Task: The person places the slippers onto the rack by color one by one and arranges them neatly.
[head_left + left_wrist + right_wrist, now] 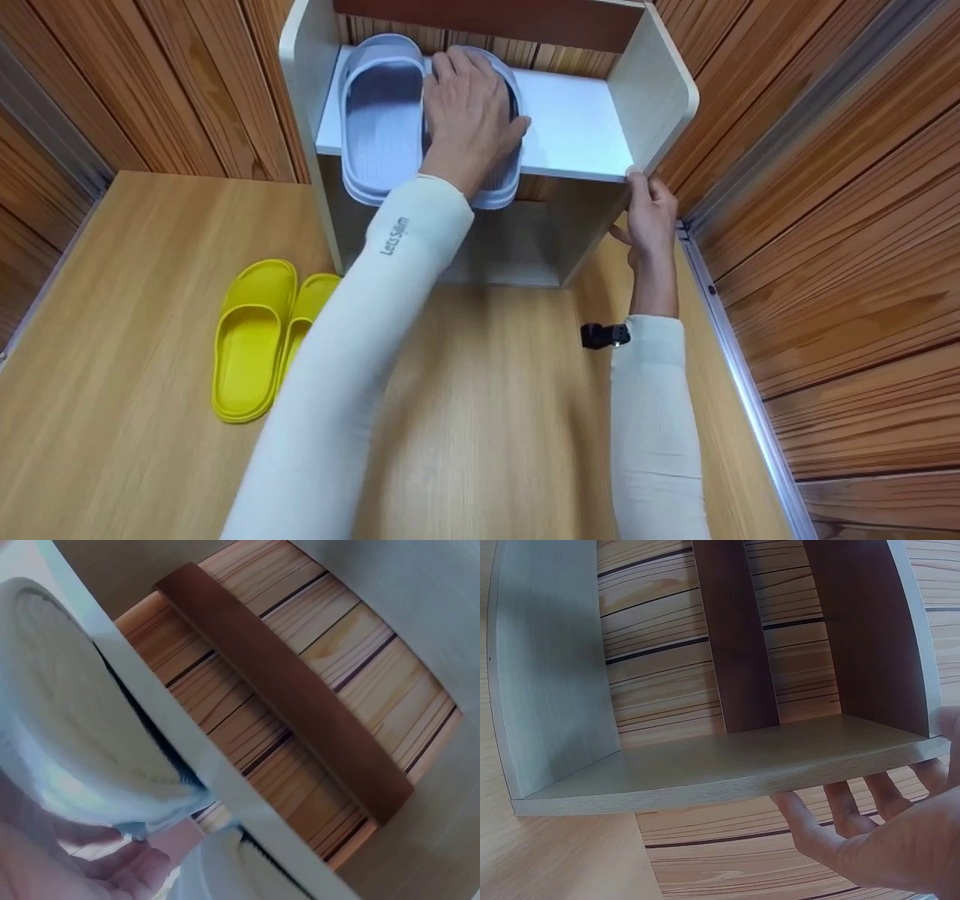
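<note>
- There was the left hand, over the nearer-to-centre pale slipper, gripping it from above: fingers bent down over it, thumb reaching across its outer edge.
- That slipper sat on the white shelf of a small rack, its heel poking out past the front edge.
- Just beside it, its mate lay in the same direction, heel overhanging too!
- Over on the other side, the right hand held the rack's side panel, thumb at the front edge, fingers spread against the outer face.
- A black strap showed at that arm's cuff.
- Down on the wooden floor, beside the rack, lay two yellow slippers, one partly hidden behind the left sleeve.
</note>
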Demonstrator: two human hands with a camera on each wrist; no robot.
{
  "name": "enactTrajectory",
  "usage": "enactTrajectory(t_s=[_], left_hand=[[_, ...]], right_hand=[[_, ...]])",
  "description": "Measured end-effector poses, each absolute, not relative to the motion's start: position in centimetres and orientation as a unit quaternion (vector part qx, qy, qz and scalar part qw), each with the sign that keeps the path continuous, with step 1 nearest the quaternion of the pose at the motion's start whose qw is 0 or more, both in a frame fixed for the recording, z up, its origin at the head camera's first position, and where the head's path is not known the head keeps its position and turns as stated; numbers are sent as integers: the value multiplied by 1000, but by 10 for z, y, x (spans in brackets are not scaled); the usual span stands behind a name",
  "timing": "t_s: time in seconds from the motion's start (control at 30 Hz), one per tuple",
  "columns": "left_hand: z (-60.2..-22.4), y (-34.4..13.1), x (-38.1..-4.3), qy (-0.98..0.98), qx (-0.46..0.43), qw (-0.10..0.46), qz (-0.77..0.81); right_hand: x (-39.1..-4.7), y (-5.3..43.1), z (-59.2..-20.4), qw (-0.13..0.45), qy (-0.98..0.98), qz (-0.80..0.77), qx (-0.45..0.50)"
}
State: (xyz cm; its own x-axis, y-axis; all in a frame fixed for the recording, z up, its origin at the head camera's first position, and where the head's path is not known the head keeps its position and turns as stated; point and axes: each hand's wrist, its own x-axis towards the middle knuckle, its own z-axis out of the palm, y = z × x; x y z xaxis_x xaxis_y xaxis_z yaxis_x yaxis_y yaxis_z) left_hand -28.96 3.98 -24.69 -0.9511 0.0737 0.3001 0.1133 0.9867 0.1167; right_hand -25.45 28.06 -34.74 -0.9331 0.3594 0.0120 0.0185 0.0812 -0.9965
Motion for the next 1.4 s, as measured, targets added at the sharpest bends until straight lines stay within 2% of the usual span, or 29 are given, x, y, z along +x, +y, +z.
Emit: enactTrajectory(t_s=[0.47,0.7,1.03,1.4], left_hand=[[-240,24,-263,-972,-219,84,29],[-242,5,-235,-959,-255,123,5],[-255,-33,-209,-951,-255,168,-55],[-266,-76,-187,-931,-249,249,-92]], right_hand=[[-256,281,-348,120,-728,662,-132],[-256,280,-350,118,-729,660,-137],[-252,283,-349,127,-725,666,-122],[-250,282,-347,118,-732,658,-133]])
